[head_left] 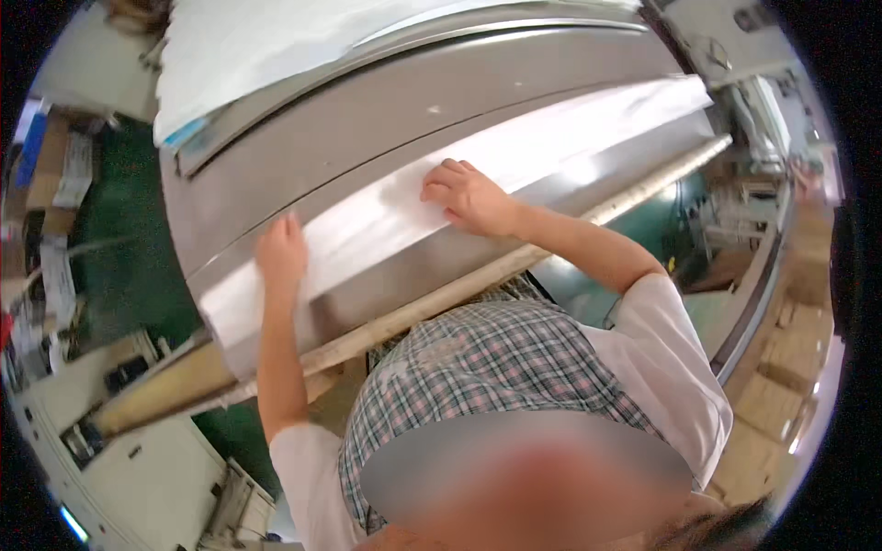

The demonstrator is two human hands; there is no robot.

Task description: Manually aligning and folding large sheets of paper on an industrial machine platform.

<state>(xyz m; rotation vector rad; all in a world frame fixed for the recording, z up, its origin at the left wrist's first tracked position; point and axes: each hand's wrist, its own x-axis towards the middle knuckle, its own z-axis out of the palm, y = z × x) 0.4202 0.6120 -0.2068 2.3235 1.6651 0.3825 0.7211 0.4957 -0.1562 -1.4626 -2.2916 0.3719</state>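
Flatly, left hand [281,253] and right hand [467,196] on white sheet [386,220], grey machine bed [367,119]

Industrial laundry or textile finishing shop, by the looks. Big grey metal machine [386,119] with a long curved feed bed takes up most of the view, a white sheet [514,165] spread flat on it, and a long pale bar [551,243] runs along its front edge. Green painted floor [129,266], factory style. Cardboard boxes [55,165] stacked at left, grey cabinets [138,459] lower left, more machinery [744,193] and pallets [790,367] at right.
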